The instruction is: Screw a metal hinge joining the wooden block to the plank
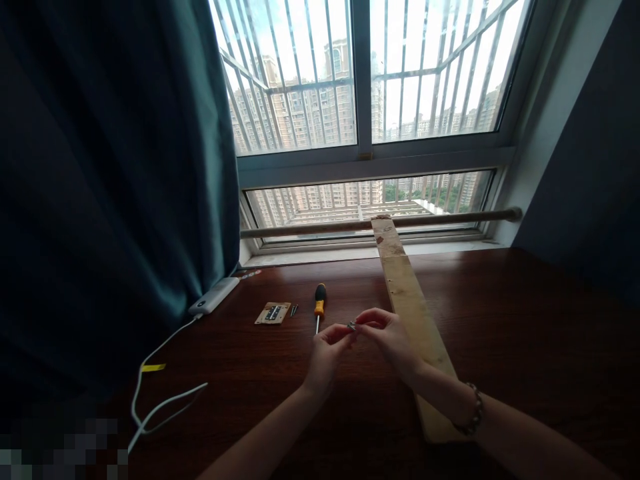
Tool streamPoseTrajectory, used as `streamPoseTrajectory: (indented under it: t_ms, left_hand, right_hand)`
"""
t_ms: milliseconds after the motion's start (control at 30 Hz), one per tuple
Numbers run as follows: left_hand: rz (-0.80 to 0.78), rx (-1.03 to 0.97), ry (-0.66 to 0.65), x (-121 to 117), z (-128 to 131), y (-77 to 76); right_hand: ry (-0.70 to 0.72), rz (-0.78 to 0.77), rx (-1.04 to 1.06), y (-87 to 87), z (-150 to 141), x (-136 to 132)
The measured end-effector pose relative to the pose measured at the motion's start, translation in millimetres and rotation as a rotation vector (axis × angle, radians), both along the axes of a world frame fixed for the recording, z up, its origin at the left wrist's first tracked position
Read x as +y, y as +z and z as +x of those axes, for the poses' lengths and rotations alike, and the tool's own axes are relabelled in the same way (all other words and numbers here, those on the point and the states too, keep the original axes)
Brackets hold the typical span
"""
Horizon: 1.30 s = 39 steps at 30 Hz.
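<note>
Metal piece (351, 326); between left hand (326, 352) and right hand (394, 335)

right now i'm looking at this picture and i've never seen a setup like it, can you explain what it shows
There is no machine here, just a person's two bare hands. The one picture comes from a camera worn on their head, looking forward and down.

The left hand and right hand meet above a dark reddish surface, their fingers pinching a small metal piece, too small to identify.

On the surface lie a yellow and black screwdriver, a few screws and a small packet. A long wooden board stretches toward the window, partly under the right forearm. Farther left, a white device with a cable lies by the curtain.
</note>
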State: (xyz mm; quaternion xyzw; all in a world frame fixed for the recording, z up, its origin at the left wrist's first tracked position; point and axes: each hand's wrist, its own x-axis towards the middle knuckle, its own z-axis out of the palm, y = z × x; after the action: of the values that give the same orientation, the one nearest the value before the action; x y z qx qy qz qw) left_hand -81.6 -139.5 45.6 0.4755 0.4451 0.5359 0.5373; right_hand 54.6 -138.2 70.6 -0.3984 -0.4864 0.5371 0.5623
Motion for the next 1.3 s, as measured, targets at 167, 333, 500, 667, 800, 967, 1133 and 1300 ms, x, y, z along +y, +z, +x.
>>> streamPoseTrajectory:
  t_ms: [167, 333, 500, 667, 800, 967, 1133, 1300]
  left_hand:
    - [-0.138, -0.173, 0.003, -1, 1, 0.7]
    - [-0.243, -0.371, -0.03, -2, 4, -2.4]
    - [-0.122, -0.278, 0.023, -6, 5, -3.1]
    - [-0.109, -0.261, 0.051, -9, 6, 2.0]
    - [-0.132, -0.278, 0.029, -9, 6, 3.2]
    - [-0.149, -0.251, 0.004, -6, 4, 1.7]
    - [-0.159, -0.193, 0.011, -4, 1, 3.1]
    - [-0.121, -0.025, -0.061, -6, -1, 6.8]
  right_hand:
    - [-0.04, 0.005, 0.035, -7.0, -5, -3]
    - [-0.076, -0.13, 0.203, -13.0, -11, -10]
    - [-0.069, -0.155, 0.311, -15.0, -17, -19]
    - [-0.078, -0.123, 0.325, -15.8, -19, -23]
    - [-0.091, -0.115, 0.303, -20.6, -19, -21]
    - [-0.079, -0.066, 0.187, -21.8, -17, -16]
    - [-0.046, -0.022, 0.107, -11.4, -9, -9]
    - [-0.002, 0.022, -0.047, -7.9, -1, -3]
